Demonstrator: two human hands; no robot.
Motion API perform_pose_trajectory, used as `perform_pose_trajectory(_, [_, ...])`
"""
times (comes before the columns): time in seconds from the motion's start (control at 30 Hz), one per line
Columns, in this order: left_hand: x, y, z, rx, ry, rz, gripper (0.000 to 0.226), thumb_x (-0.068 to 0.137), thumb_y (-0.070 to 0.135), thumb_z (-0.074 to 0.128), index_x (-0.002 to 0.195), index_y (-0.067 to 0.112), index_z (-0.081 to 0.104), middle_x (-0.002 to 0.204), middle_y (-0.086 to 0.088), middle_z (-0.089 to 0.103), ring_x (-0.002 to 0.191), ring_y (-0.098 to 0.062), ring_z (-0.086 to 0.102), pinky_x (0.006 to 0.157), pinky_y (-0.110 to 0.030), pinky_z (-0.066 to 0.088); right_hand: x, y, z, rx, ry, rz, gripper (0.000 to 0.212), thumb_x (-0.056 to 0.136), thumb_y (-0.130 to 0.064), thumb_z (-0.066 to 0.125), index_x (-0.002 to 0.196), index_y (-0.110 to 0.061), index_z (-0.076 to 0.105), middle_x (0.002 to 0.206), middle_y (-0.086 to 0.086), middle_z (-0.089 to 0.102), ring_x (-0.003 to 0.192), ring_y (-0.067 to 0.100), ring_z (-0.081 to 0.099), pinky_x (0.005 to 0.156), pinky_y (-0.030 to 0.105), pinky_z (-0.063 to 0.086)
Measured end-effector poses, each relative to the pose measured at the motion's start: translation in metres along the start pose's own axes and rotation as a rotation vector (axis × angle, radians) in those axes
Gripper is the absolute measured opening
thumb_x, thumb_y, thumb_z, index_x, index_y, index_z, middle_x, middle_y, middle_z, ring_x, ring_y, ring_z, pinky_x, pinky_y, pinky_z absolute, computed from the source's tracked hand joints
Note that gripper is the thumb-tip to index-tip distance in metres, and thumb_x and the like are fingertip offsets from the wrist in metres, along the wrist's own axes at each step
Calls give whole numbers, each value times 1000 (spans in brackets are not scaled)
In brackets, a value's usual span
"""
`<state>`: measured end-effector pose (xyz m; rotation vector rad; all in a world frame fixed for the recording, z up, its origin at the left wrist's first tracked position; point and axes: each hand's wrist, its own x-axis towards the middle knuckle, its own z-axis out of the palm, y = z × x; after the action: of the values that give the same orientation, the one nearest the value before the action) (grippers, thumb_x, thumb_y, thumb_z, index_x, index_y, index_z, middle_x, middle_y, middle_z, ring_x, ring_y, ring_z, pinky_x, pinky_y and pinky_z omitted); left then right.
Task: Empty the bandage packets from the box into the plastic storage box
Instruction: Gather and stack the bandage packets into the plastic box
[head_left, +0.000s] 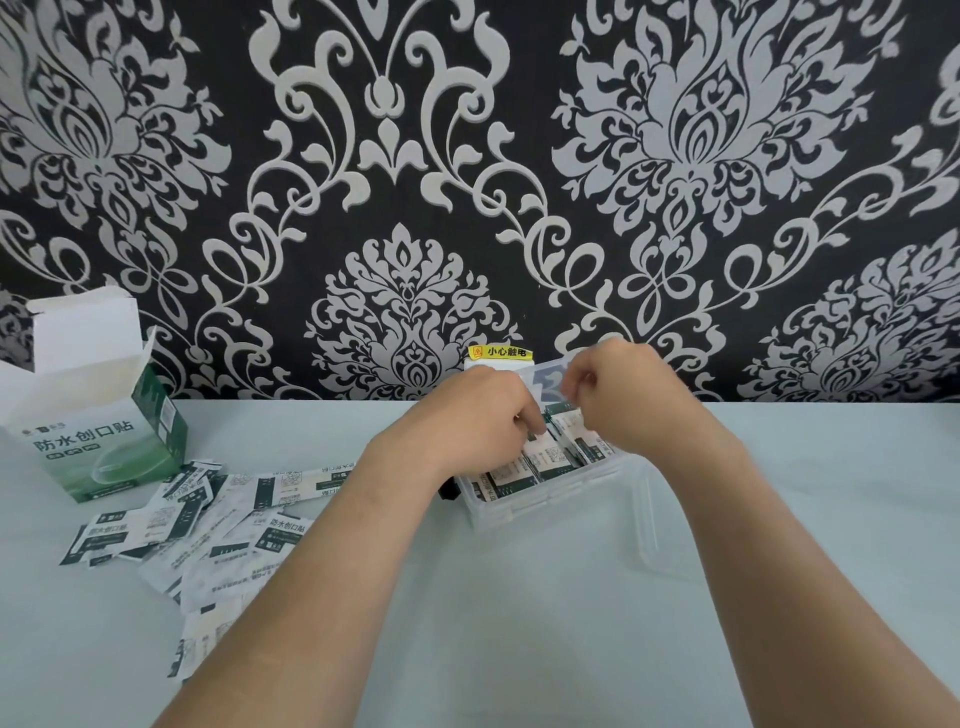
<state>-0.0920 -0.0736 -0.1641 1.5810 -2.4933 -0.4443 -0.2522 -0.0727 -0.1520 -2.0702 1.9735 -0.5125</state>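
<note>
Tabletop (519, 639) is pale, smooth and matt, and at its far edge it meets a wall with black wallpaper (405, 156) that carries raised grey-white damask ornaments. On your far left the cardboard box (98, 447) stands upright, flaps open upward, with its green-and-white printed face toward you. Beside it the loose packets (208, 535) lie flat in a scattered heap, thin paper rectangles pointing many ways. Near the wall sits the plastic storage box (550, 501), clear and rectangular. Its long axis runs left to right, a little turned, and a clear lid (657, 530) lies at its right. Inside, the stacked packets (545, 460) lean on edge in a row. Your left hand (467, 415) pinches one of them with curled fingers. Your right hand (623, 400) is curled above them, but it is blurred, so you cannot tell whether it holds anything.
</note>
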Motion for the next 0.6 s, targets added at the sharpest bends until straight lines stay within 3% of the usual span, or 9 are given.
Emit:
perform_pose_trajectory(0.1, [5, 12, -5, -12, -18, 16, 42, 90, 8, 43, 111, 33, 70, 102, 15, 67, 89, -6, 59, 84, -26, 49, 2, 8, -4, -21, 69, -37, 30, 85, -6, 45, 89, -27, 65, 95, 2, 65, 79, 23, 61, 70, 33, 53])
perform_pose_trajectory(0.2, [20, 20, -3, 1, -74, 29, 32, 90, 10, 43, 104, 31, 62, 109, 5, 65, 98, -16, 60, 88, -35, 52, 1, 13, -1, -19, 94, -119, 28, 85, -10, 47, 90, -30, 65, 99, 2, 65, 87, 23, 57, 72, 31, 46])
perform_pose_trajectory(0.33, [30, 25, -4, 110, -92, 40, 42, 87, 6, 48, 116, 33, 62, 112, 5, 63, 100, -19, 60, 87, -38, 53, 2, 28, 0, 26, 124, -87, 31, 88, -9, 54, 114, -22, 61, 112, 3, 56, 106, 26, 48, 81, 28, 34])
perform_pose_trajectory(0.47, [32, 39, -8, 222, -160, 159, 51, 87, 5, 54, 125, 38, 62, 100, 11, 50, 89, -11, 46, 72, -25, 39, 0, 41, 1, 339, 70, 53, 25, 89, -12, 57, 113, -18, 54, 91, 1, 59, 78, 17, 53, 68, 29, 39])
perform_pose_trajectory(0.6, [37, 47, -8, 222, -186, 243, 34, 86, 26, 69, 119, 31, 64, 107, 9, 57, 99, -11, 51, 79, -24, 43, 0, 45, 2, 472, 51, 65, 22, 86, -9, 51, 106, -17, 57, 69, -3, 55, 59, 11, 45, 59, 27, 36])
